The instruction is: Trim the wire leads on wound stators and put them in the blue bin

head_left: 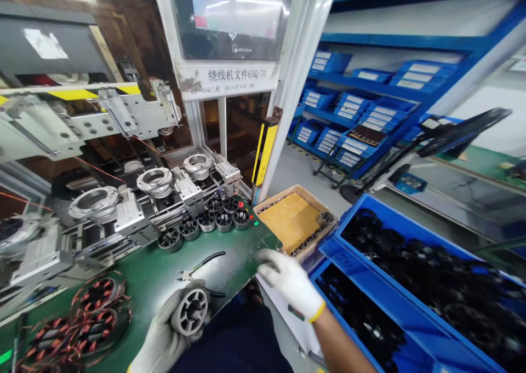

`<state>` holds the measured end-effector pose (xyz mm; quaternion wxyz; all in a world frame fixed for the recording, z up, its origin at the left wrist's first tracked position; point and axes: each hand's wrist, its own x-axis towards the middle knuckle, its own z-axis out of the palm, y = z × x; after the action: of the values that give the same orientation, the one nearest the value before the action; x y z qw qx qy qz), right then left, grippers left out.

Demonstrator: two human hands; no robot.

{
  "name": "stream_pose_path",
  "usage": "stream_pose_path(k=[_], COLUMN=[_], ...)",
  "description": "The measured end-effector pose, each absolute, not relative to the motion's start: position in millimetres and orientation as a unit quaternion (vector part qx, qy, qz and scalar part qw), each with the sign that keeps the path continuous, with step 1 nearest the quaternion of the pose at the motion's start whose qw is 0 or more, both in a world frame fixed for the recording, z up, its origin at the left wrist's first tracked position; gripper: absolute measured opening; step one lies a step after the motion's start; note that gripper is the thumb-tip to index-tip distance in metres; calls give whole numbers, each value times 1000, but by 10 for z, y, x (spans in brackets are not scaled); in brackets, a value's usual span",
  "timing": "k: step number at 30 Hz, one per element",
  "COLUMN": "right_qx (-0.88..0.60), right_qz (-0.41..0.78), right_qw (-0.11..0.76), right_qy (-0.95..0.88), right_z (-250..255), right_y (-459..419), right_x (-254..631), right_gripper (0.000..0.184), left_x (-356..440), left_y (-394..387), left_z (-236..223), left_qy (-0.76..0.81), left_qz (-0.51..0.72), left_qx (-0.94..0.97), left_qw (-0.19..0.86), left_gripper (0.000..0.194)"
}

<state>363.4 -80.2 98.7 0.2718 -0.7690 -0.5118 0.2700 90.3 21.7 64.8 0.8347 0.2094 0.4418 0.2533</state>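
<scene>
My left hand (pixel 158 329), in a white knit glove, is closed around a bare grey stator core (pixel 181 322), its slotted end tilted up towards me. My right hand (pixel 290 280), also gloved, hovers at the right edge of the green worktable (pixel 238 252). Its fingers look slightly bent and apart, a little blurred, with nothing visible in them. Just beyond the held core lie wire cutters (pixel 193 271) with dark handles. Several stator cores with black inserts (pixel 206 222) stand at the back of the table. Stators wound with copper wire (pixel 96 323) are piled at the left.
A winding machine with round metal fixtures (pixel 155 182) runs along the table's back, below a screen (pixel 234 17). Right of the table sit an open carton (pixel 304 189) with a cardboard sheet and blue bins (pixel 341 233) of black parts. Blue shelves (pixel 394 41) stand behind.
</scene>
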Motion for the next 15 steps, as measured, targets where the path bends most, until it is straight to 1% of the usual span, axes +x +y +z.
stream_pose_path(k=[1,2,3,4,6,9,13,15], right_qx=[-838,-897,-930,-942,-953,-957,-957,-953], right_qz=[222,188,180,182,169,140,104,90], right_qw=[225,153,80,54,40,60,88,101], right_qy=[-444,-370,-310,-277,-249,-248,-258,-271], right_z=[864,745,640,556,459,431,409,388], right_y=[-982,-1178,-1379,-1575,-1910,-2221,-2374,-2383], right_x=[3846,4065,4266,4429,4603,4557,4440,4473], right_gripper=[33,32,28,22,23,26,23,24], left_x=[859,818,785,760,736,741,751,732], left_y=[221,228,239,251,275,294,293,293], left_z=[691,745,801,852,910,855,694,672], left_qy=[470,486,490,484,462,395,288,240], left_qz=[262,269,278,287,302,311,355,354], left_qx=[149,96,57,34,33,75,95,93], left_qw=[830,826,824,826,834,861,884,899], left_gripper=[55,52,49,48,48,48,50,54])
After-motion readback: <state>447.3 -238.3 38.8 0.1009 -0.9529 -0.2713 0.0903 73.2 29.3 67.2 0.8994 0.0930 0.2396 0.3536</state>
